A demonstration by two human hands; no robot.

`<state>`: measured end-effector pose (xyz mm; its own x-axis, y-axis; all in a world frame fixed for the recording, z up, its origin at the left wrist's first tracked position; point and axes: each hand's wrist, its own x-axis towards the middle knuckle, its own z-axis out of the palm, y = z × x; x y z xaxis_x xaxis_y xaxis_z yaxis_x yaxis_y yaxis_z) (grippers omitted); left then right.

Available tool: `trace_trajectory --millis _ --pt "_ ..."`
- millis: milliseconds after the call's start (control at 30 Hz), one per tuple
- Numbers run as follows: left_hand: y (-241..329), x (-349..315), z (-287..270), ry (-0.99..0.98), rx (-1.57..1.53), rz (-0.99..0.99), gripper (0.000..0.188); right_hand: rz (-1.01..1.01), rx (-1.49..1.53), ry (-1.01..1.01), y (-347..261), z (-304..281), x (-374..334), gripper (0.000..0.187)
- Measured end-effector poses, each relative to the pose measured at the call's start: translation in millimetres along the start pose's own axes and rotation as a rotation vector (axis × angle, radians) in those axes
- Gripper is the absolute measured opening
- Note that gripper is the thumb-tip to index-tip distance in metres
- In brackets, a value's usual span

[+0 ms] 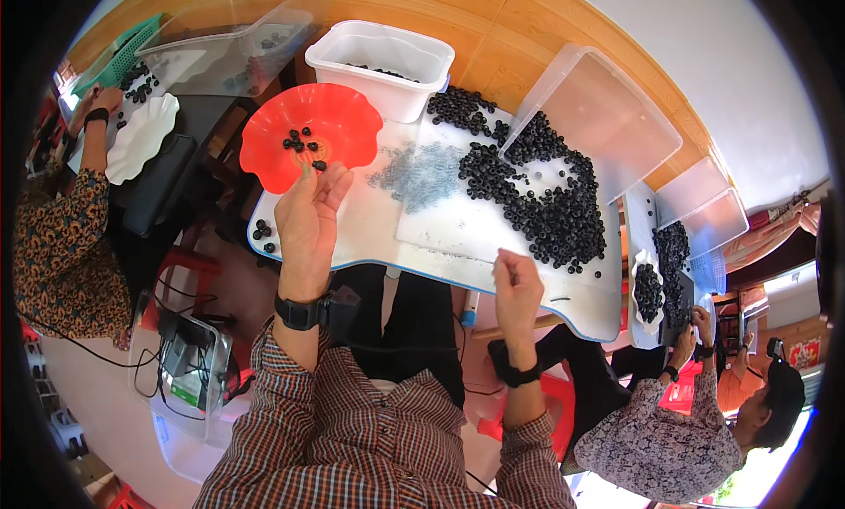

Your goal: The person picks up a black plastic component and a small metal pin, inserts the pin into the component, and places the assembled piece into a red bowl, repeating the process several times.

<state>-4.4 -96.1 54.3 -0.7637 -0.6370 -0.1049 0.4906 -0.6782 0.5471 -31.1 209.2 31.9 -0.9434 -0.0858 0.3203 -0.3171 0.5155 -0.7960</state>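
Observation:
My left hand (308,212) is over the near edge of a red wavy-rimmed bowl (361,126), palm partly turned up. A small round black bead-like part (319,166) sits between its thumb tip and fingertips. Several similar black parts (297,141) lie inside the bowl. My right hand (519,285) is raised by the table's front edge, fingers curled together; what they hold, if anything, is hidden. Beyond it, a large heap of black parts (554,219) covers the right side of the white table (440,219), around a bare patch.
A white tub (378,65) with black parts stands behind the bowl. One clear plastic bin (598,113) leans over the heap. A few loose parts (263,234) lie at the table's left corner. People work at tables on both sides, beside a white tray (145,135) at left.

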Motion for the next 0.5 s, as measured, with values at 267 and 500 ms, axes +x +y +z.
trace_trajectory --millis 267,500 --pt "3 -3 3 -0.027 -0.025 -0.019 0.017 -0.297 -0.510 0.017 29 -7 49 0.042" --pt "-13 -24 0 -0.123 0.054 -0.165 0.023 -0.360 -0.527 -0.118 30 2 67 0.050"
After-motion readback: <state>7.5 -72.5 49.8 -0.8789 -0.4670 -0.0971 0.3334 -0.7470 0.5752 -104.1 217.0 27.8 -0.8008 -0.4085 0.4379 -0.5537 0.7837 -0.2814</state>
